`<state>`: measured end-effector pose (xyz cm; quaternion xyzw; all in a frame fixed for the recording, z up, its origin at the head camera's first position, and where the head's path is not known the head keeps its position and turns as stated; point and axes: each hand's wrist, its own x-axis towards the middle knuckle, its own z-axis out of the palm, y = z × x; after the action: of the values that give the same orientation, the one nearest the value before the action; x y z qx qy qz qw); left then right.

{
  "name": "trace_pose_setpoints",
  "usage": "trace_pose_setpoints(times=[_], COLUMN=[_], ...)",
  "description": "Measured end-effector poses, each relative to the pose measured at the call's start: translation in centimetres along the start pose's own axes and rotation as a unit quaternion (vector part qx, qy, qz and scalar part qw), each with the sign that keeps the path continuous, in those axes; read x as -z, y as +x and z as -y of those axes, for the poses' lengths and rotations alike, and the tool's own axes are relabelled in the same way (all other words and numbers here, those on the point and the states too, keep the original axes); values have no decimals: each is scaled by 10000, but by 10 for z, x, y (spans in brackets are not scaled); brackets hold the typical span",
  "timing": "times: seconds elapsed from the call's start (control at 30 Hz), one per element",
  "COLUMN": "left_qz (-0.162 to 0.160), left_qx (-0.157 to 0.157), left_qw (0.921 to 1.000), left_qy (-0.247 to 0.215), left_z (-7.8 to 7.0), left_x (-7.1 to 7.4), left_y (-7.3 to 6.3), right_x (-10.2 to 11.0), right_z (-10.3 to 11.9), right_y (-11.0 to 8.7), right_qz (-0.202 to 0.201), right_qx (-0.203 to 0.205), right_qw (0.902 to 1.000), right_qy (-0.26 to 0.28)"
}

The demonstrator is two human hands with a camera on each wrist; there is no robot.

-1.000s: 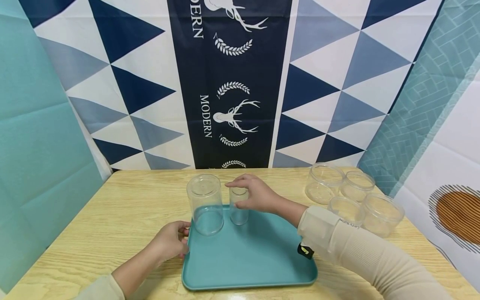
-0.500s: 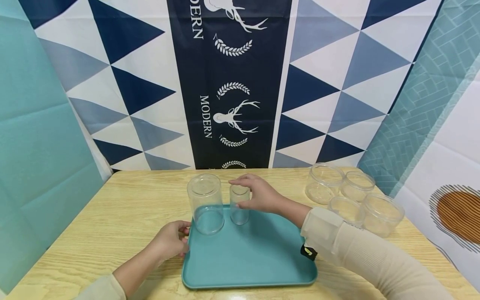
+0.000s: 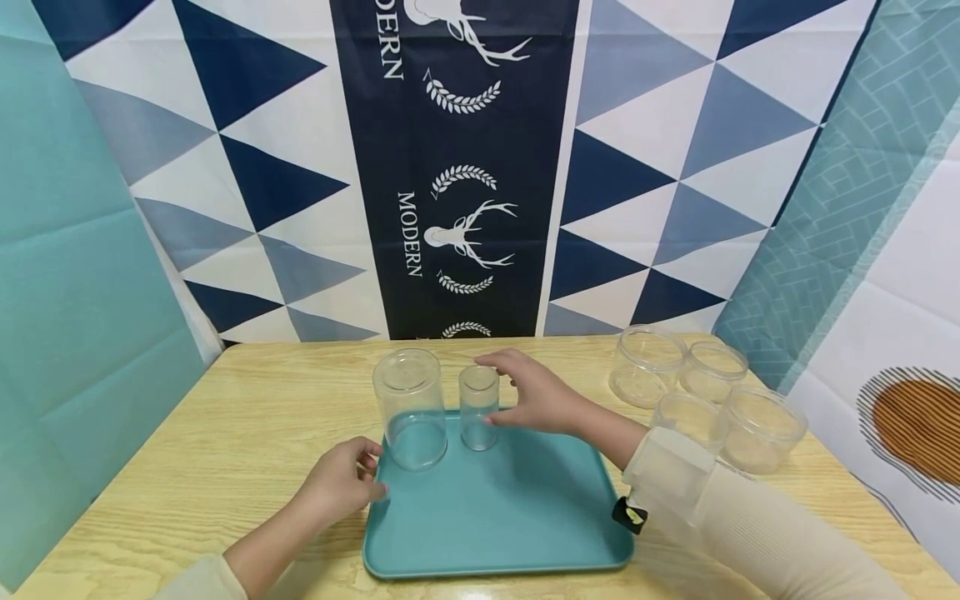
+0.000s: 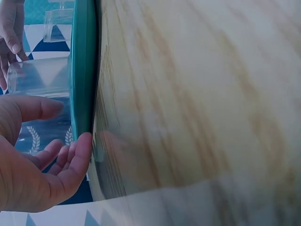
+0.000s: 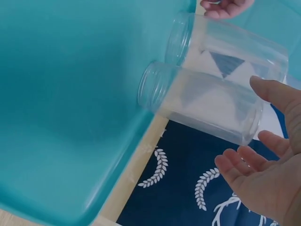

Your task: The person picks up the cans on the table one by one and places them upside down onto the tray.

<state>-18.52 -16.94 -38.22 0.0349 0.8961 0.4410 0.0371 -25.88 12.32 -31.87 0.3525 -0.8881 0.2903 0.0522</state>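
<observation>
On the teal tray (image 3: pixel 502 517) two clear plastic jars stand upside down, their threaded necks against its surface. The larger jar (image 3: pixel 408 404) is at the far left corner, with the slimmer jar (image 3: pixel 478 404) just right of it. My right hand (image 3: pixel 538 396) is spread beside the slimmer jar; in the right wrist view, a gap shows between the fingers and that jar (image 5: pixel 207 106). At the tray's left edge is my left hand (image 3: pixel 337 482). In the left wrist view, its fingertips (image 4: pixel 84 141) lie at the tray's rim and its thumb stands away.
Several clear round containers (image 3: pixel 648 367) are grouped at the back right of the wooden table (image 3: pixel 187 467). A patterned cloth (image 3: pixel 465 167) hangs behind the table, and teal cloth (image 3: pixel 82 317) hangs on the left.
My right hand has drawn back to the right from the slimmer jar, which stays standing. My left thumb has lifted outward over the tray's edge. The tray and larger jar have not moved.
</observation>
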Motion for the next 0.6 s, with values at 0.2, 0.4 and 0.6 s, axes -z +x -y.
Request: trace_pose_setpoints(times=[0.2,0.4,0.6], left_qz=[-200,-193,176], left_qx=[-597,-1347,-2270], left_qw=[9956,9848,9646], left_qy=[690,1080,1328], left_z=[-4,-13,-17], left_x=[-3,-8,-12], left_y=[-5,-9,-10], right_x=[7,18,29], right_z=[-5,-7,-6], right_y=[-12,-25,-36], right_qz=[-184,-418,-153], right_qx=[-46,312,598], right_qw=[9990,9919,9854], right_qy=[-413,-1154,-1585])
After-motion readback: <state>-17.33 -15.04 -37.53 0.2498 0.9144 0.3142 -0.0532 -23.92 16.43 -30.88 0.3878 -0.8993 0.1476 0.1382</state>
